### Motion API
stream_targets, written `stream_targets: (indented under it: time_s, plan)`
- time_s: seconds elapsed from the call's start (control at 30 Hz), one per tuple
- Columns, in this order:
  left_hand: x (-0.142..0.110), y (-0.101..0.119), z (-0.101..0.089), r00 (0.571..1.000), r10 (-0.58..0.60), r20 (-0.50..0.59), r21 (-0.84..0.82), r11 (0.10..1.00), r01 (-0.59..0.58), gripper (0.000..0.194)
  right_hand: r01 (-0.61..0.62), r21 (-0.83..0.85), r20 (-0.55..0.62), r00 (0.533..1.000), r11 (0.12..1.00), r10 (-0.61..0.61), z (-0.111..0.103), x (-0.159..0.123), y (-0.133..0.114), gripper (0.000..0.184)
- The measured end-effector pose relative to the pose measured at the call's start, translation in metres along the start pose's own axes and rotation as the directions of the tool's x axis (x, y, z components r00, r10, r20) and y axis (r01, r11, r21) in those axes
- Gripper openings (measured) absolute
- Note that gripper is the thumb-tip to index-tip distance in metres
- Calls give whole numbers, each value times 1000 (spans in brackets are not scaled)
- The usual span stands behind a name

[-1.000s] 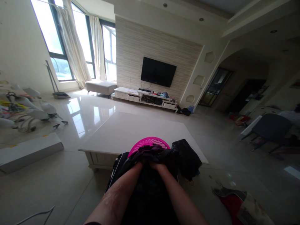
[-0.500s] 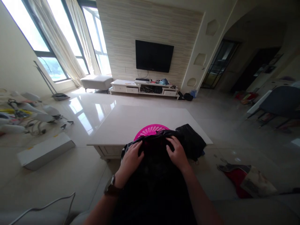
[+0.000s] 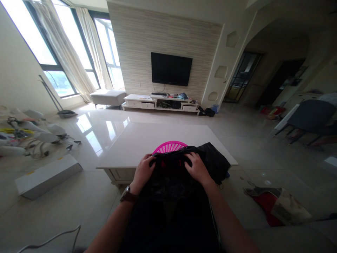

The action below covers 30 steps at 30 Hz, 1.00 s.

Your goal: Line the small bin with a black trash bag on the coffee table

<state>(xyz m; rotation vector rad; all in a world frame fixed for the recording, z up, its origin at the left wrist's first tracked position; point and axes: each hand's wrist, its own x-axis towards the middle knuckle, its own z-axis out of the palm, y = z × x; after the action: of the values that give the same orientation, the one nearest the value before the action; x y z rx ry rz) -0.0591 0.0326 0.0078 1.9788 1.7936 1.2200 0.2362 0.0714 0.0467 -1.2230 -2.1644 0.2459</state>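
A shiny black plastic bag (image 3: 168,188) hangs in front of me with its mouth spread open. My left hand (image 3: 143,173) is closed on the left side of its rim, fingers curled over the edge. On the right side, my right hand (image 3: 196,168) grips the same rim with thumb and fingers. Just behind the bag's upper edge shows the slotted wall of a pink plastic basket (image 3: 171,145). The bag covers the rest of the basket, though some dark pink shows between my hands. A folded black item (image 3: 216,160) lies on the table beside my right hand.
The white coffee table (image 3: 126,151) stands before me. A long white box (image 3: 50,177) and a cable (image 3: 52,239) lie on the left floor; red and beige cloth bags (image 3: 279,207) lie on the right. Farther off are a TV cabinet (image 3: 135,102) and a dark chair (image 3: 310,114).
My left hand has shifted slightly right and up, gathering the bag's rim a little closer. The view has tilted slightly upward. The pink basket stays behind the bag.
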Motion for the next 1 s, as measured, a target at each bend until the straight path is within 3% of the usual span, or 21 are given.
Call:
stream_targets:
  time_s: [0.2, 0.33, 0.43, 0.57, 0.63, 0.7, 0.77, 0.83, 0.9, 0.93, 1.0]
  plan:
    - [20, -2, -11, 995, -34, -95, -35, 999, 31, 32, -37, -75, -78, 996, 996, 31, 5, 25, 3, 56]
    - [34, -15, -10, 986, -142, -89, -144, 981, 129, 36, -95, -97, -36, 995, 991, 92, 6, 41, 6, 63]
    - [43, -24, -6, 966, -258, 27, -339, 907, 252, 38, -102, -200, 2, 994, 974, 105, 4, 56, 5, 64]
    - [47, -28, 0, 928, -268, 258, -493, 790, 365, 39, -133, -226, 112, 980, 965, 162, 6, 74, 11, 57]
    - [44, -24, 2, 932, -299, 205, -490, 793, 362, 40, -176, -200, 181, 960, 964, 213, 9, 81, 17, 56]
    - [37, -16, 3, 945, -325, 14, -472, 831, 293, 43, -223, -184, 224, 939, 957, 262, 13, 85, 22, 55]
    - [27, -4, 3, 966, -220, -135, -370, 916, 157, 51, -252, -179, 237, 927, 951, 290, 15, 86, 27, 53]
    - [18, 10, 4, 991, -2, -131, -174, 985, -21, 61, -263, -183, 234, 924, 947, 302, 18, 86, 30, 51]
    - [14, 18, 4, 991, 118, -69, -28, 992, -120, 56, -265, -186, 223, 926, 946, 303, 19, 85, 32, 51]
    - [16, 18, 4, 993, 101, -68, -14, 995, -102, 47, -263, -185, 220, 928, 947, 301, 20, 84, 33, 51]
    - [26, 11, 3, 992, -49, -117, -101, 994, 37, 28, -249, -175, 222, 933, 953, 285, 21, 82, 35, 50]
